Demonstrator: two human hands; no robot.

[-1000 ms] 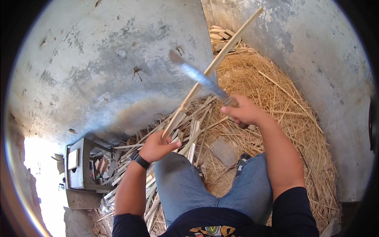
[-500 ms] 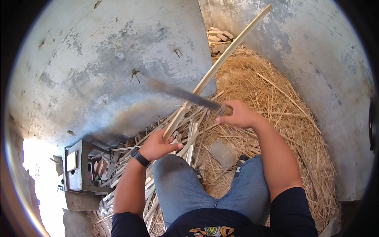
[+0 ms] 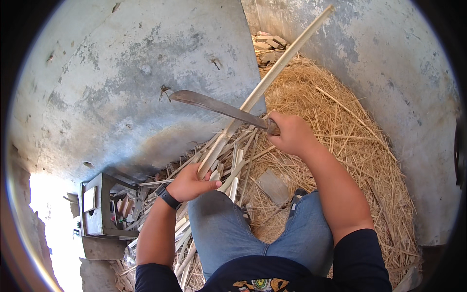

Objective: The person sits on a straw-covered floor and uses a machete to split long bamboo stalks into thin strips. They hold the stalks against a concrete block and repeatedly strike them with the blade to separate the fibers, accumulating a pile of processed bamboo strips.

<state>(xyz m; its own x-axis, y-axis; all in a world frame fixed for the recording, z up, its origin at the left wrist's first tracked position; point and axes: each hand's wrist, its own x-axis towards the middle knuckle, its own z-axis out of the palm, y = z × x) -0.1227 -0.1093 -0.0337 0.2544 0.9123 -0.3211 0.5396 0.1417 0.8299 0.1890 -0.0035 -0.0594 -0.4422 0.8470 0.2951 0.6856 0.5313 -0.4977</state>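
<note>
My left hand is closed round the near end of a long split bamboo strip, which slants up and away to the right with its far end raised. A joint shows partway along the strip. In my right hand is the handle of a machete. Its dark, broad blade points left and crosses over the strip just beyond the joint; whether it touches the strip I cannot tell. More pale split strips lie in a heap beneath my left hand and beside my knee.
Straw-like shavings cover the floor ahead and to the right, with a flat grey slab among them. Worn grey walls enclose the spot. A wooden box frame stands at left; broken bricks lie in the far corner.
The machete has slowed from a blur and its blade now shows sharply across the strip. My right hand has turned slightly, with its knuckles higher. My left hand has barely shifted.
</note>
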